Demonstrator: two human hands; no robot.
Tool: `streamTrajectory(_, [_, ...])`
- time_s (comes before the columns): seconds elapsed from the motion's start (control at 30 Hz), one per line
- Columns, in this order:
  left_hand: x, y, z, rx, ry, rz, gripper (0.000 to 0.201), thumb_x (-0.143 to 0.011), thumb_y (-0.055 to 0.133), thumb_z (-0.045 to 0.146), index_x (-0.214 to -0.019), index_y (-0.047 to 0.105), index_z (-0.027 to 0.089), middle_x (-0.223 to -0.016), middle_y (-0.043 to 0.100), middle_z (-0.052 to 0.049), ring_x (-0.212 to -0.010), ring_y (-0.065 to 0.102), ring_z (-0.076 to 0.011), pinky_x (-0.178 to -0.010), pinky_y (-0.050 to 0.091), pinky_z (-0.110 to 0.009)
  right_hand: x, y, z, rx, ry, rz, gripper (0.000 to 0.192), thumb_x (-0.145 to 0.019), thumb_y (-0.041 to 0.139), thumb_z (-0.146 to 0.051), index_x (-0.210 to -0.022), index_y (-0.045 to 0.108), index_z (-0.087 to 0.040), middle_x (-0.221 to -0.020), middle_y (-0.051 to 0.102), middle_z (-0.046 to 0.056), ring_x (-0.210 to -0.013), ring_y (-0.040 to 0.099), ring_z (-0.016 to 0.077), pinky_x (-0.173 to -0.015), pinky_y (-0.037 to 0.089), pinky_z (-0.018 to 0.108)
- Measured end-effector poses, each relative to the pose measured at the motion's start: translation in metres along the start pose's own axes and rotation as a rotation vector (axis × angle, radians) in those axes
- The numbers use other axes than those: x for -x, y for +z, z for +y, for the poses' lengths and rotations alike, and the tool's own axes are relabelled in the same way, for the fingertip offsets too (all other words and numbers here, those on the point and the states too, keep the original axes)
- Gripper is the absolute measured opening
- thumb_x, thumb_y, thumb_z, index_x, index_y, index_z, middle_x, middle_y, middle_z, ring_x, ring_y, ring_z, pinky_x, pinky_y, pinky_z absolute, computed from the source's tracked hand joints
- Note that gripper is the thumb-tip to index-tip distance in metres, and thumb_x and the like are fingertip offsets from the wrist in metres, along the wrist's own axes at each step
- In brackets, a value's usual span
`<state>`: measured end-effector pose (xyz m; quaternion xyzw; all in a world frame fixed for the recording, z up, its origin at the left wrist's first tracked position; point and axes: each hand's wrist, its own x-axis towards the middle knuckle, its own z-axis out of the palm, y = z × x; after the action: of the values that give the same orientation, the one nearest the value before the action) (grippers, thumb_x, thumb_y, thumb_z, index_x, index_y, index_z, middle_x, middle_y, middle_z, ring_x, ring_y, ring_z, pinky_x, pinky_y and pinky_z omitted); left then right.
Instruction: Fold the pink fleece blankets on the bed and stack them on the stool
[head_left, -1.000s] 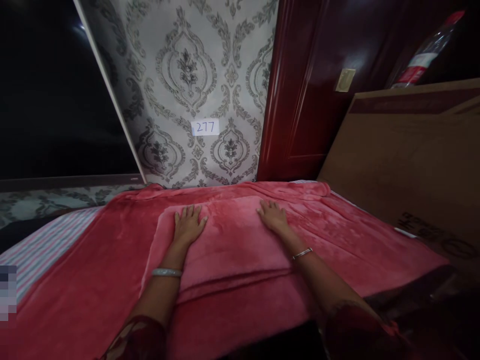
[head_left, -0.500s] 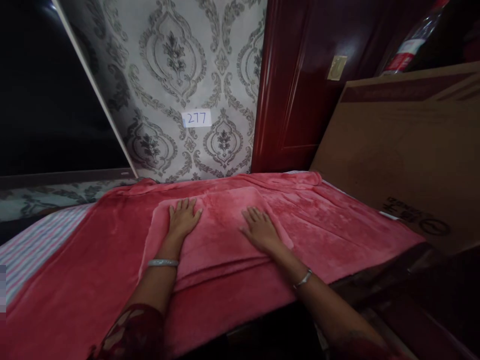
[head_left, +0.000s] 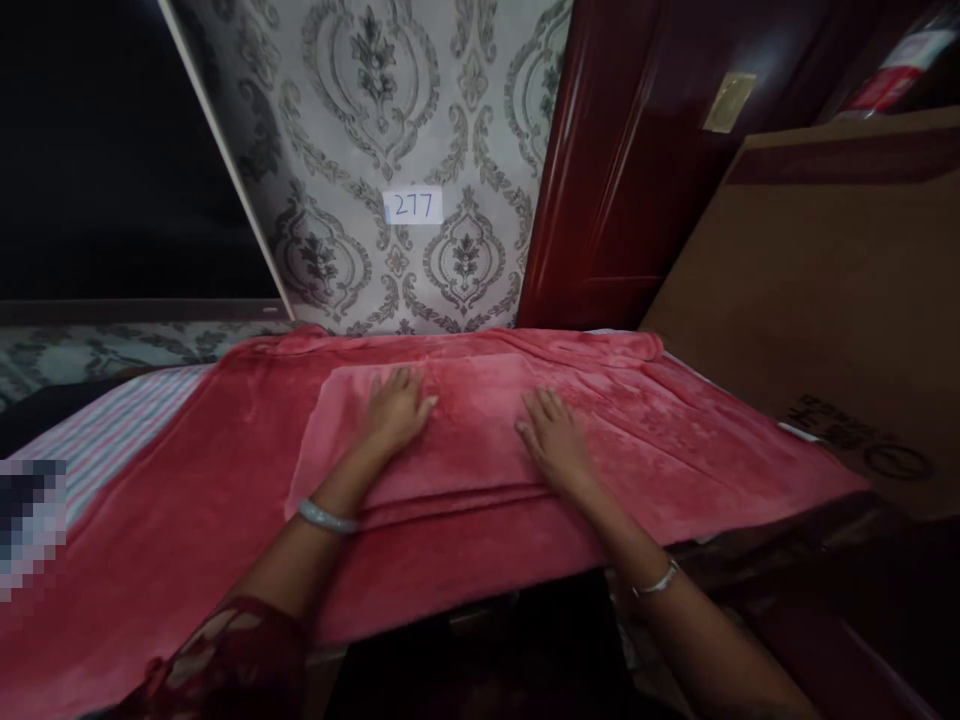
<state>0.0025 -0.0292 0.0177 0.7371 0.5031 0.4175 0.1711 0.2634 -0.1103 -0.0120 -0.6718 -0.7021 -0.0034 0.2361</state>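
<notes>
Both my hands flat on the folded pink towel, centre of the frame.

My left hand [head_left: 397,410] and right hand [head_left: 553,440] lie palm down with fingers spread, each grip open, clasping nothing. The folded towel [head_left: 465,440] rests on the red blanket [head_left: 187,520], its long axis running left to right, folded edge toward me, below the label 277 [head_left: 412,206].

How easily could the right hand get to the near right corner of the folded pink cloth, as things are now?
Probably yes, easily. The right hand lies flat on the folded pink cloth, close to that corner, and nothing lies between them; only the red blanket is underneath.
</notes>
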Motion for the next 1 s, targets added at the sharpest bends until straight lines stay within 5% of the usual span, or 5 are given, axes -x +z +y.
streamTrajectory(0.1, [0.036,0.014,0.012,-0.016,0.067,-0.127,0.053,-0.073,0.080,0.030,-0.124,0.067,0.024,-0.152,0.051,-0.015,-0.150,0.030,-0.0372,-0.124,0.001,-0.057,-0.004,0.010,-0.033,0.022,-0.110,-0.111,0.058,-0.101,0.039,-0.043,-0.155,0.041,-0.022,-0.165,0.029,0.011,-0.153,0.021,0.0321,-0.122,0.016,0.056])
streamTrajectory(0.23, [0.071,0.026,0.013,-0.406,0.132,-0.309,0.060,-0.091,0.061,0.041,-0.147,0.050,0.023,-0.162,0.036,-0.014,-0.153,0.024,-0.0349,-0.124,0.008,-0.061,0.003,0.028,-0.046,0.099,-0.127,-0.196,0.059,-0.101,0.042,-0.045,-0.157,0.037,-0.027,-0.167,0.025,0.008,-0.154,0.018,0.0355,-0.121,0.015,0.058])
streamTrajectory(0.5, [0.071,0.021,0.021,-0.725,0.171,-0.397,0.064,-0.099,0.044,0.049,-0.155,0.037,0.020,-0.165,0.028,-0.013,-0.153,0.024,-0.0328,-0.122,0.020,-0.060,0.008,0.030,-0.039,0.127,-0.125,-0.192,0.060,-0.103,0.040,-0.046,-0.159,0.032,-0.028,-0.167,0.023,0.006,-0.154,0.017,0.0326,-0.122,0.015,0.055])
streamTrajectory(0.7, [0.095,-0.009,0.013,-0.850,0.082,-0.306,0.065,-0.098,0.044,0.053,-0.153,0.042,0.019,-0.161,0.036,-0.016,-0.150,0.030,-0.0360,-0.120,0.021,-0.064,0.008,0.029,-0.037,0.112,-0.124,-0.217,0.060,-0.103,0.037,-0.047,-0.160,0.029,-0.028,-0.168,0.022,0.006,-0.155,0.015,0.0321,-0.122,0.014,0.054])
streamTrajectory(1.0, [0.155,-0.059,-0.037,-0.854,-0.046,-0.041,0.064,-0.098,0.038,0.051,-0.152,0.043,0.016,-0.162,0.033,-0.019,-0.150,0.030,-0.0372,-0.114,0.031,-0.064,0.010,0.035,-0.031,0.088,-0.145,-0.185,0.059,-0.103,0.035,-0.047,-0.159,0.032,-0.028,-0.167,0.024,0.005,-0.155,0.016,0.0310,-0.123,0.015,0.054])
